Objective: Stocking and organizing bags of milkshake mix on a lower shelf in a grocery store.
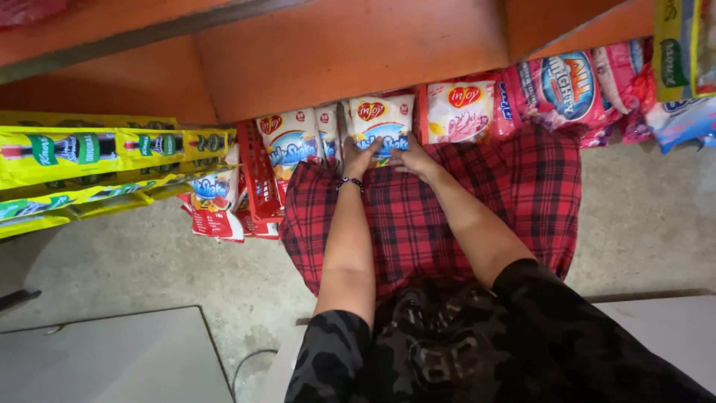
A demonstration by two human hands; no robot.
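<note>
1. Left hand (360,158) and right hand (412,158) are both on the same white-and-blue powder pouch (382,123), one at each lower corner. Grip: fingers rest against its bottom edge and front face. Can't tell if they are clenched around it or only pressing.
2. The pouch stands upright in the front row on the bottom shelf (335,52), against the orange back panel, directly ahead of the person's knees. A hand on each side would keep a soft pack square and upright, by my read.
3. Beaded bracelet (350,181) on the left wrist. Both forearms run straight out over the red plaid skirt (477,194), so the reach is centred and low.
4. Matching white-and-blue pouches (292,142) stand touching on its left, packed face-out. The tight packing likely props them, since these bags won't stand alone.
5. A pink-and-white pouch (462,112) stands just to its right, then a bigger pink bag (567,86) leaning further right. Kinds are grouped side by side.
6. Red-and-white sachets (216,205) lie slumped on the concrete floor (149,254) near the left knee, off the shelf.
7. Yellow-green sachet strips (97,149) hang or lie in long bands at far left, well apart from the hands.
</note>
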